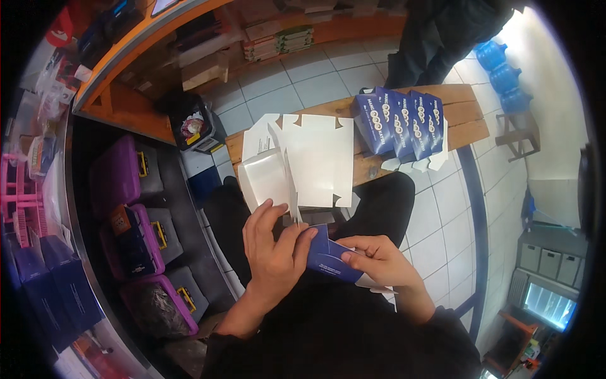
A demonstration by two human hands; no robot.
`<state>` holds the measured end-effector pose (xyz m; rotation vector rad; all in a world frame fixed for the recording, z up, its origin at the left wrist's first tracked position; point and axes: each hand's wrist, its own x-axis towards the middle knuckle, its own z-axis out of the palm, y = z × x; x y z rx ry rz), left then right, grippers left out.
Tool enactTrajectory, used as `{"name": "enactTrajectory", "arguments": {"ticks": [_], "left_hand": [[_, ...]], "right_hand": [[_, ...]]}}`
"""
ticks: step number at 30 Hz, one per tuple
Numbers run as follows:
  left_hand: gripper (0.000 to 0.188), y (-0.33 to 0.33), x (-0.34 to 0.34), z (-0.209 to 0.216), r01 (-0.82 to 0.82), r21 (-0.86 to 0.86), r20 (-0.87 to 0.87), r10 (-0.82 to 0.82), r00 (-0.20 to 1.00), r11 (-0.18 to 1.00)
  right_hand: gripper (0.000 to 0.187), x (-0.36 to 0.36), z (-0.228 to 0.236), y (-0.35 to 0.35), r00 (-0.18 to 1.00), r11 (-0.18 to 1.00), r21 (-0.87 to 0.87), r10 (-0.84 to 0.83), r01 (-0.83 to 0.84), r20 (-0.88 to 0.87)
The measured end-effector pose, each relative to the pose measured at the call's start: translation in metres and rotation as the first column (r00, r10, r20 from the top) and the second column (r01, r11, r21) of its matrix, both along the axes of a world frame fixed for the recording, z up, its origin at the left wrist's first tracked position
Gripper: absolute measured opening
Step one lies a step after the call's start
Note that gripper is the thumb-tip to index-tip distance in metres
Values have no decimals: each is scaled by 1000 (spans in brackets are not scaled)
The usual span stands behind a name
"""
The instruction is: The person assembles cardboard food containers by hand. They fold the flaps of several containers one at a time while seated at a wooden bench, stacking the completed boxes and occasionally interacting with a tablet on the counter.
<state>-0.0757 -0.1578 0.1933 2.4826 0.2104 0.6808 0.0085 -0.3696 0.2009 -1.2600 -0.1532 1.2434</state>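
Over my lap is a partly folded cardboard box, blue with pale print outside and white inside. My left hand pinches its edge where the blue part meets the upright white panels. On the blue part's right side my right hand is closed, thumb on top. White flaps stick out below the right wrist. Just beyond my hands, a white tray-like panel stands up; whether it belongs to the same box I cannot tell. Flat white box blanks lie behind it on the wooden bench.
Several blue boxes lean in a row on the bench's right part. A person's dark-clothed legs stand behind it. Purple-lidded bins fill the shelf at left, near a black bin. Blue water jugs are at far right.
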Motion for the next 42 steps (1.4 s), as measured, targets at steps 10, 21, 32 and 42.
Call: {"name": "enactTrajectory", "arguments": {"ticks": [10,21,32,42], "left_hand": [[15,21,-6,17,363,-117,37,-361,932,924],[18,-7,-2,11,464,-88,134,-451,882,882],[47,-11,-6,-17,488,271,219,-547,808,830],[49,13,-3,-4,366,243,164,-410,897,898]], "right_hand": [[34,-7,0,-6,997,998,18,62,-63,54],[27,21,38,-16,839,946,-177,323,-271,439],[36,0,28,15,701,633,302,-625,712,-343],[30,-30,8,43,822,800,190,-555,569,-128]]}}
